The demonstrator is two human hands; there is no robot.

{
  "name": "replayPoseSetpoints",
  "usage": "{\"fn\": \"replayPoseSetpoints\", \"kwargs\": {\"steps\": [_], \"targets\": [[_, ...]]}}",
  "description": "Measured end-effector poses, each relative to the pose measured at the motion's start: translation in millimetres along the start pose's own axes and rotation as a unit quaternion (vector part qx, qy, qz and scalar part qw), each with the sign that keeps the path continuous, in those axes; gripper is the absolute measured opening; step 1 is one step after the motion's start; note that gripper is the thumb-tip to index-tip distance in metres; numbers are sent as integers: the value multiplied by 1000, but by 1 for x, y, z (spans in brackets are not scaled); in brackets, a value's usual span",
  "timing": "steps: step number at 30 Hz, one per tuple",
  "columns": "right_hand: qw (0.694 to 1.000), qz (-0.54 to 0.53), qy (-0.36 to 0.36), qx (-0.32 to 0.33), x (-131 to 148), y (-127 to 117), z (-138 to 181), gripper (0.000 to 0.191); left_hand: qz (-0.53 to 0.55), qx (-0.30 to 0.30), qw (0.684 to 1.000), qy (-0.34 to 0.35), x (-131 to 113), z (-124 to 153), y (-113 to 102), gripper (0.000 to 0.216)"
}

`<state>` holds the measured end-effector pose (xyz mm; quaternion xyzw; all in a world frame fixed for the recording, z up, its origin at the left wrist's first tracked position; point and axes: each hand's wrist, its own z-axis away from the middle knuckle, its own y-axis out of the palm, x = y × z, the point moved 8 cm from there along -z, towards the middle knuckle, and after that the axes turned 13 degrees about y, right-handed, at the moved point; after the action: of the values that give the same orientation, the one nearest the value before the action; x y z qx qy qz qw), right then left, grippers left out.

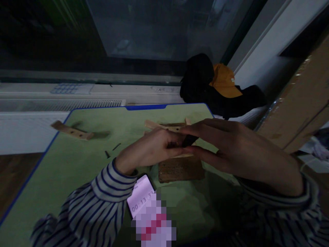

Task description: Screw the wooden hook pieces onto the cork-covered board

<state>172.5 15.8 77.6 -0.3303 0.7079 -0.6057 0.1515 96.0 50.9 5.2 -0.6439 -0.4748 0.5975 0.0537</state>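
My left hand (158, 144) and my right hand (228, 145) meet over a wooden assembly (151, 124) of light strips, one with a dark hole. A small black piece (189, 140) sits between the fingertips of my right hand, its kind unclear. My left fingers curl closed right against it, and what they grip is hidden. Under the hands, nearer to me, lies a brown wooden block (181, 169). Off to the left, a curved wooden strip (73, 132) with two holes rests on the table. Two screws (107, 154) lie between that strip and my left wrist.
The green table (84, 178) has a blue edge. A phone (141, 197) showing a timer lies close to me, partly blurred out. Behind the table are a radiator (61, 104) and window sill. An orange cap (226, 80) and dark items sit at the back right, beside a cardboard box (298, 92).
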Motion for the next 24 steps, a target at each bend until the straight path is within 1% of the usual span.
{"fn": "replayPoseSetpoints", "kwargs": {"steps": [2, 5, 7, 14, 18, 24], "targets": [[1000, -2, -9, -7, 2, -2, 0, 36, 7, 4, 1000, 3, 0, 0, 1, 30], [1000, 2, -10, -13, 2, -3, 1, 25, 1, 14, 1000, 3, 0, 1, 3, 25], [1000, 7, -2, -13, 1, -3, 0, 23, -2, 18, 1000, 6, -1, 1, 3, 23], [1000, 20, 11, -14, -3, -1, 0, 24, -14, -1, 1000, 11, -3, 0, 0, 21], [999, 25, 15, -20, -3, -1, -1, 23, 1, -9, 1000, 1, -2, -1, 0, 19], [999, 38, 18, -22, -4, -2, 0, 24, 14, -27, 999, 31, -6, -3, -3, 22]]}}
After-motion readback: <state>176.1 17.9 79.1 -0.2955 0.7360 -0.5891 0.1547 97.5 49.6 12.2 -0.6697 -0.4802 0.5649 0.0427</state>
